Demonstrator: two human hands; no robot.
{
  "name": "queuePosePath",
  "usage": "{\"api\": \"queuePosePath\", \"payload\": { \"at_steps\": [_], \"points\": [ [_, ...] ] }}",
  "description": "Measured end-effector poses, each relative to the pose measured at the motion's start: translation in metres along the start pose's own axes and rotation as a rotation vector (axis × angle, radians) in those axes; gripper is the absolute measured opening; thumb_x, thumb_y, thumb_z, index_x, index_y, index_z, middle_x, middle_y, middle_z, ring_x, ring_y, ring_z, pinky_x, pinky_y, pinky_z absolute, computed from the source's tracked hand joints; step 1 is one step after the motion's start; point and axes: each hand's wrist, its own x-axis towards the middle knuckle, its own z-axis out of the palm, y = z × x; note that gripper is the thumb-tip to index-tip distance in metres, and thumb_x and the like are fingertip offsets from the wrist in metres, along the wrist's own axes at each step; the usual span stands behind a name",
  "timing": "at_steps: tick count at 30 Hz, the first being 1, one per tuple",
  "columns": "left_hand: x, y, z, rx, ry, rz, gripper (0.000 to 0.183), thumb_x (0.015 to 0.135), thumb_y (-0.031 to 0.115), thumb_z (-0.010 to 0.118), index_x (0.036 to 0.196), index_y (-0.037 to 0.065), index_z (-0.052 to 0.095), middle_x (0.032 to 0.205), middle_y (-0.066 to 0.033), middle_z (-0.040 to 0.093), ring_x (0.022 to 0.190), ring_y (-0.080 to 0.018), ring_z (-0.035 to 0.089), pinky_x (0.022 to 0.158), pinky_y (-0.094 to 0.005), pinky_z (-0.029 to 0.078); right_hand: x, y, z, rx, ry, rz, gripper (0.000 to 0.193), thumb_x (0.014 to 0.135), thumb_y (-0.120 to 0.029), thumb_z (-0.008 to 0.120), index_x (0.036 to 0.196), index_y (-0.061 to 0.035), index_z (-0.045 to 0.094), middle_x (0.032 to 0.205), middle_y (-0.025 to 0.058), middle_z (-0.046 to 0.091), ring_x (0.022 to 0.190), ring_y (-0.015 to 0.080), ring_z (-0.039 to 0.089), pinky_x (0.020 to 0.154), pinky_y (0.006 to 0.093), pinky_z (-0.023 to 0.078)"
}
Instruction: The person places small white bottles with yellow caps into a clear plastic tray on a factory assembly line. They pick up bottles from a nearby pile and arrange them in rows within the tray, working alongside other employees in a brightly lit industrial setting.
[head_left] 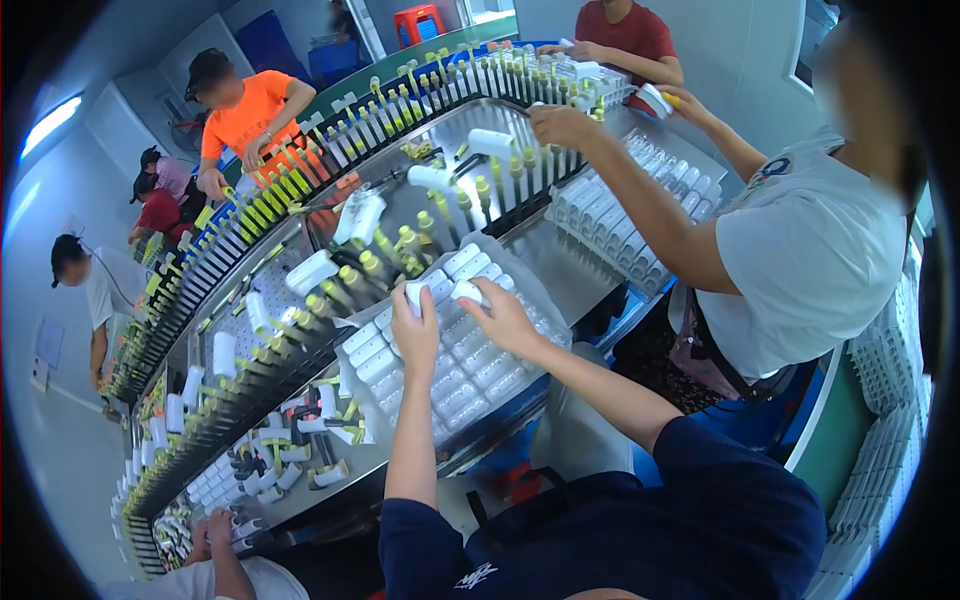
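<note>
Over a clear plastic blister tray (pixel 468 385), both my hands are at work. My left hand (pixel 418 325) has its fingers closed on a small white plastic part (pixel 415 292). A second white plastic part (pixel 467 291) is pinched between the thumb and fingers of my right hand (pixel 502 322). The two parts are close together but apart. White rounded blocks (pixel 368 355) fill pockets at the tray's left and far side, while its near pockets look bare. My fingers partly hide both held parts.
A conveyor with upright yellow-green holders (pixel 372 265) curves past the tray's far side. White and black handled pieces (pixel 285 455) lie heaped at left. A co-worker's arm (pixel 640 185) reaches in at right, above another clear tray (pixel 640 215). Other people line the conveyor.
</note>
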Motion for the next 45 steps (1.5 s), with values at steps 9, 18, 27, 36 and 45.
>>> {"api": "queuePosePath", "payload": {
  "at_steps": [9,18,27,36,45],
  "points": [
    [0.003,-0.006,0.001,-0.081,0.051,-0.188,0.028,0.107,0.025,0.064,0.117,0.0,0.06,0.089,-0.0198,0.075,0.081,-0.0329,0.075,0.074,-0.0429,0.055,-0.003,0.002,0.002,-0.071,-0.039,-0.081,0.049,0.099,-0.035,0.073,0.127,0.0048,0.065,0.117,0.0268,0.071,0.109,0.0465,0.069,0.092,0.0483,0.055],
    [0.005,-0.019,0.002,-0.042,0.001,-0.242,0.028,0.107,0.026,0.064,0.116,-0.001,0.06,0.092,-0.0235,0.075,0.085,-0.0394,0.076,0.075,-0.0466,0.055,-0.001,0.002,0.003,-0.098,-0.067,-0.085,0.047,0.1,-0.033,0.073,0.125,0.0051,0.066,0.117,0.0256,0.072,0.109,0.0447,0.07,0.093,0.0466,0.055],
    [0.003,-0.015,0.0,-0.05,0.005,-0.211,0.029,0.106,0.025,0.065,0.117,-0.001,0.06,0.093,-0.0234,0.076,0.087,-0.039,0.077,0.075,-0.0455,0.056,-0.002,0.003,0.006,-0.146,-0.035,-0.137,0.047,0.1,-0.035,0.071,0.126,0.0043,0.065,0.118,0.0265,0.071,0.109,0.0465,0.068,0.093,0.0484,0.055],
    [0.031,0.047,0.012,-0.332,0.038,-0.055,0.026,0.107,0.023,0.066,0.117,0.0,0.06,0.096,-0.0121,0.075,0.076,-0.0171,0.073,0.069,-0.0322,0.057,-0.003,0.0,0.004,-0.153,-0.032,-0.105,0.044,0.1,-0.033,0.072,0.126,0.0025,0.066,0.117,0.0265,0.072,0.109,0.0453,0.069,0.092,0.0458,0.055],
    [0.161,0.062,0.039,-0.024,0.062,-0.257,0.053,0.101,0.041,0.068,0.109,-0.01,0.057,0.098,-0.0311,0.073,0.088,-0.0453,0.075,0.078,-0.0513,0.058,-0.005,0.001,0.004,-0.149,-0.016,-0.152,0.043,0.1,-0.034,0.07,0.124,0.0017,0.065,0.112,0.0276,0.071,0.104,0.048,0.069,0.088,0.05,0.055]
  ]
}}
